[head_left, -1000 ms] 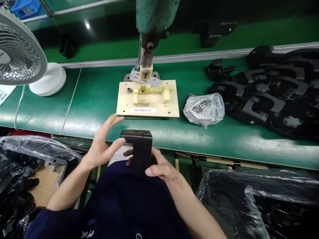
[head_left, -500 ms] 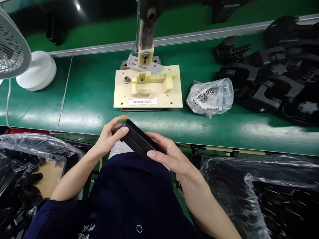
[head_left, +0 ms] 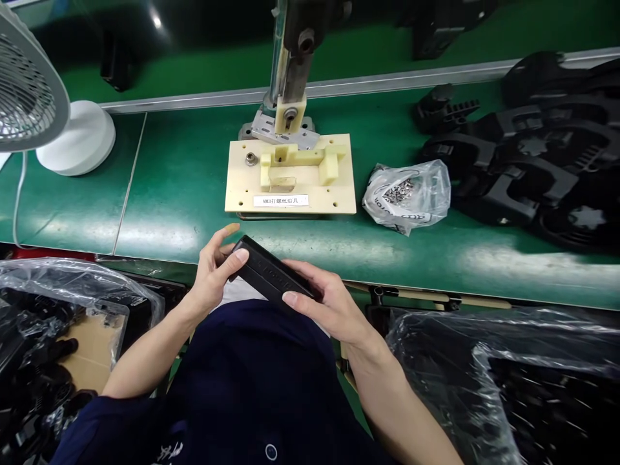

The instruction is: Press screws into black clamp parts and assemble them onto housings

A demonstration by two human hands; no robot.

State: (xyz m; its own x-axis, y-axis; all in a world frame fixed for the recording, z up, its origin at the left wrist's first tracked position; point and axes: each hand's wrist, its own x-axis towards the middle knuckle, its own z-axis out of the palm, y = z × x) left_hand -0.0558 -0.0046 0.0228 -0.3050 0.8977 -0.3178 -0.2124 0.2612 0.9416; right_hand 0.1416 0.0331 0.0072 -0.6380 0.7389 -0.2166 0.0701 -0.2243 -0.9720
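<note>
Both my hands hold one black plastic part just below the front edge of the green bench. My left hand pinches its upper left end with thumb and fingers. My right hand cradles its lower right end, thumb along its side. The part lies tilted, its flat long face up. Straight ahead a cream fixture plate with a white label stands on the bench, under a press head.
A clear bag of small screws lies right of the fixture. Several black moulded parts are heaped at the far right. A white fan stands at left. Plastic-lined boxes of black parts sit below the bench at left and right.
One second ago the part stood upright in my right hand with my left hand open beside it. It has since been laid flat and my left hand has closed on its end.
</note>
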